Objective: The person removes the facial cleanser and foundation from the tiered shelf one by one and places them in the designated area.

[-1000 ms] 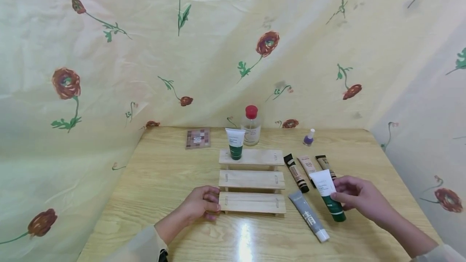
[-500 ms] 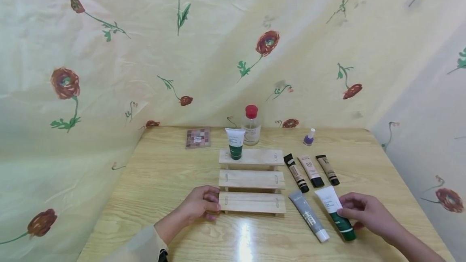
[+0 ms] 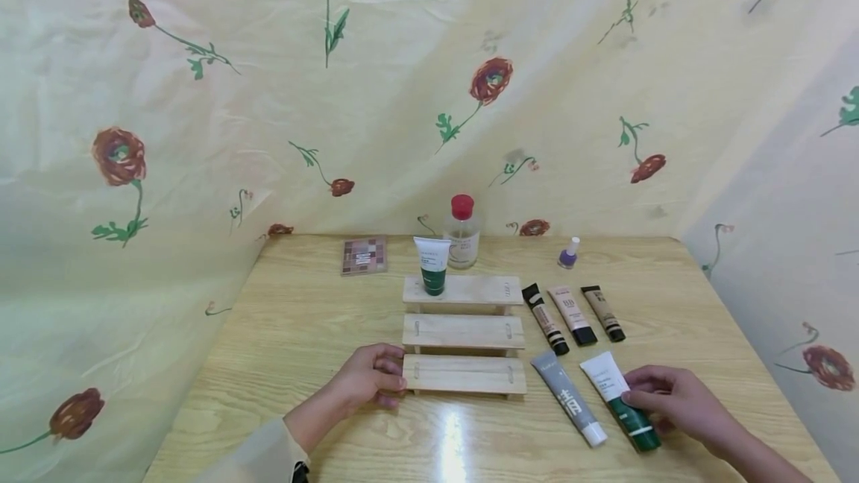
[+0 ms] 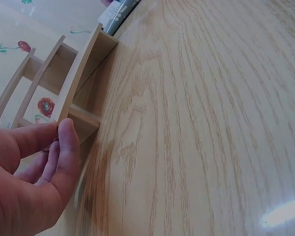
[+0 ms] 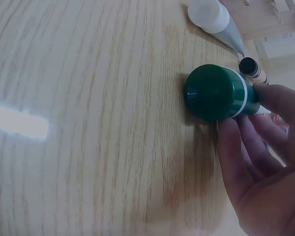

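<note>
My left hand pinches the left end of the lowest step of a three-step wooden rack; in the left wrist view, thumb and fingertips meet at the edge of the rack. On the right, my right hand grips a white and green squeeze tube by its side, thumb on top. The tube lies on the table, its green cap toward me in the right wrist view. A grey tube with a white cap lies just left of it. A similar white and green tube stands upright on the top step.
Behind the right hand lie a black-ended tube, a pink BB cream tube and a tan tube. Purple nail polish stands farther back. A red-capped bottle and an eyeshadow palette are near the wall.
My right hand has brought the white and green tube down and toward me, onto the table beside the grey tube. My left hand keeps its place on the rack.
</note>
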`<state>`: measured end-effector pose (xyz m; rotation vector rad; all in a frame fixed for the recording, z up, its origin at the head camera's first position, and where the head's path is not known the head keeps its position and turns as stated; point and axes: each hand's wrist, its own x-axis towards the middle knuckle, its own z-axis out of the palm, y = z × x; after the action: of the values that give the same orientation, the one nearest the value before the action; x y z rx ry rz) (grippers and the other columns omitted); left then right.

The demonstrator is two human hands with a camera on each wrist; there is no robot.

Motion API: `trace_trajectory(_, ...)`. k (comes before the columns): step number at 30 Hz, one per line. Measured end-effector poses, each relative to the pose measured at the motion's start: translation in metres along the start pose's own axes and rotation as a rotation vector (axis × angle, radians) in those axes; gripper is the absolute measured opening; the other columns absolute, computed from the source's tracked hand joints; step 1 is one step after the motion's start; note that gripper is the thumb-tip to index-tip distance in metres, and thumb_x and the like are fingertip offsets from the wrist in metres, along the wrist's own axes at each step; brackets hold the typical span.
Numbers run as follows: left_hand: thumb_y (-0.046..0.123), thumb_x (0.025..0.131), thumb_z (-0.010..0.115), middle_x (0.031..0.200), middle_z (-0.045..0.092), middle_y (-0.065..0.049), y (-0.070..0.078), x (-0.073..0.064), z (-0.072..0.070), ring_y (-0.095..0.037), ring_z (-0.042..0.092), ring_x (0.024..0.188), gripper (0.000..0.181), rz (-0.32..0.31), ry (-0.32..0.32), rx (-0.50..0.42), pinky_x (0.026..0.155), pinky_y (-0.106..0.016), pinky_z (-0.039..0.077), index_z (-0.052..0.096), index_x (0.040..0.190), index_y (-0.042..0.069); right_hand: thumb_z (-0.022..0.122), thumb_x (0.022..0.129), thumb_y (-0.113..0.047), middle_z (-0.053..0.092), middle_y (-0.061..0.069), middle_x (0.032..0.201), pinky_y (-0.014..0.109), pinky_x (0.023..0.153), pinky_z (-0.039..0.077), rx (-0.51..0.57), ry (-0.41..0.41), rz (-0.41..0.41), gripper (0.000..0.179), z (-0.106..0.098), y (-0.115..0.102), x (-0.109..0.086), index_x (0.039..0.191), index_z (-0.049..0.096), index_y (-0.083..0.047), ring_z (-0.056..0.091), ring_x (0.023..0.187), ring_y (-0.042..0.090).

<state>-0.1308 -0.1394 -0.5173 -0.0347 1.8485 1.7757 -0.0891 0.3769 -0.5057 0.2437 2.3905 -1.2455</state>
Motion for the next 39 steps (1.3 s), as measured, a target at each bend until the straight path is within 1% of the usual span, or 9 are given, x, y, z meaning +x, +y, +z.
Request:
trace_trajectory(9, -0.008, 0.088, 0.074, 0.102, 0.059, -0.012, -0.001, 0.000, 0.000, -0.023, 0.068, 0.083, 0.060, -0.002, 0.002, -0.004, 0.070, -0.040, 0.067, 0.049, 0.142, -0.005, 0.078, 0.092, -0.031, 0.072, 0.007, 0.104, 0.038, 0.060, 0.063, -0.018, -0.002, 0.018, 0.049, 0.000, 0.000, 0.001, 0.127, 0.067, 0.002, 0.064, 0.079, 0.021)
trace_trajectory(15, -0.007, 0.088, 0.074, 0.102, 0.059, -0.011, -0.001, -0.001, 0.000, -0.023, 0.068, 0.083, 0.060, -0.003, 0.001, -0.006, 0.069, -0.039, 0.067, 0.049, 0.143, -0.005, 0.075, 0.094, -0.032, 0.072, 0.009, 0.106, 0.038, 0.063, 0.065, -0.046, -0.023, -0.009, 0.052, -0.006, -0.003, 0.001, 0.129, 0.064, 0.005, 0.066, 0.085, 0.021)
trace_trajectory(20, -0.007, 0.089, 0.074, 0.101, 0.059, -0.010, 0.000, -0.003, 0.000, -0.023, 0.068, 0.083, 0.059, -0.004, -0.007, -0.008, 0.069, -0.039, 0.066, 0.049, 0.142, -0.005, 0.074, 0.095, -0.035, 0.071, 0.010, 0.109, 0.037, 0.066, 0.065, -0.104, 0.011, -0.050, 0.055, -0.015, -0.015, 0.002, 0.130, 0.063, 0.006, 0.067, 0.092, 0.021)
trace_trajectory(22, -0.007, 0.089, 0.073, 0.101, 0.059, -0.010, 0.000, -0.003, 0.000, -0.023, 0.068, 0.083, 0.058, -0.005, -0.007, -0.008, 0.069, -0.039, 0.067, 0.049, 0.142, -0.005, 0.074, 0.096, -0.032, 0.071, 0.012, 0.109, 0.036, 0.067, 0.065, -0.118, 0.032, -0.095, 0.054, -0.019, -0.022, 0.002, 0.131, 0.062, 0.007, 0.068, 0.091, 0.021)
trace_trajectory(26, -0.007, 0.089, 0.073, 0.100, 0.059, -0.010, 0.000, -0.003, -0.001, -0.024, 0.069, 0.083, 0.058, -0.005, -0.008, -0.011, 0.070, -0.039, 0.067, 0.049, 0.142, -0.005, 0.073, 0.097, -0.028, 0.073, 0.013, 0.109, 0.034, 0.066, 0.065, -0.146, 0.076, -0.237, 0.050, -0.025, -0.044, 0.006, 0.131, 0.062, 0.006, 0.070, 0.088, 0.017)
trace_trajectory(31, -0.007, 0.089, 0.073, 0.100, 0.059, -0.010, 0.000, -0.003, -0.001, -0.024, 0.069, 0.083, 0.059, 0.002, -0.005, -0.006, 0.071, -0.040, 0.067, 0.049, 0.142, -0.005, 0.074, 0.097, -0.029, 0.073, 0.009, 0.111, 0.030, 0.067, 0.063, -0.207, 0.142, -0.444, 0.038, -0.026, -0.086, 0.017, 0.127, 0.068, -0.006, 0.065, 0.093, 0.001)
trace_trajectory(32, -0.008, 0.088, 0.073, 0.100, 0.059, -0.010, -0.001, -0.003, -0.001, -0.023, 0.069, 0.083, 0.059, 0.004, -0.004, -0.004, 0.071, -0.040, 0.067, 0.049, 0.142, -0.005, 0.074, 0.097, -0.029, 0.073, 0.008, 0.113, 0.027, 0.070, 0.063, -0.218, 0.151, -0.481, 0.036, -0.024, -0.095, 0.020, 0.126, 0.069, -0.008, 0.064, 0.095, 0.000)
trace_trajectory(35, -0.007, 0.088, 0.074, 0.100, 0.058, -0.011, 0.000, -0.002, -0.001, -0.024, 0.069, 0.083, 0.059, 0.005, -0.002, -0.006, 0.070, -0.040, 0.067, 0.049, 0.142, -0.005, 0.075, 0.096, -0.028, 0.072, 0.007, 0.116, 0.022, 0.078, 0.060, -0.235, 0.159, -0.576, 0.034, -0.015, -0.123, 0.029, 0.125, 0.069, -0.011, 0.064, 0.099, 0.001)
trace_trajectory(39, -0.007, 0.088, 0.074, 0.100, 0.058, -0.011, 0.001, -0.002, -0.001, -0.025, 0.069, 0.082, 0.059, 0.007, -0.003, -0.011, 0.070, -0.040, 0.067, 0.049, 0.142, -0.005, 0.077, 0.095, -0.024, 0.072, 0.010, 0.117, 0.024, 0.084, 0.060, -0.178, 0.119, -0.658, 0.035, 0.006, -0.161, 0.041, 0.126, 0.068, -0.010, 0.067, 0.103, 0.013)
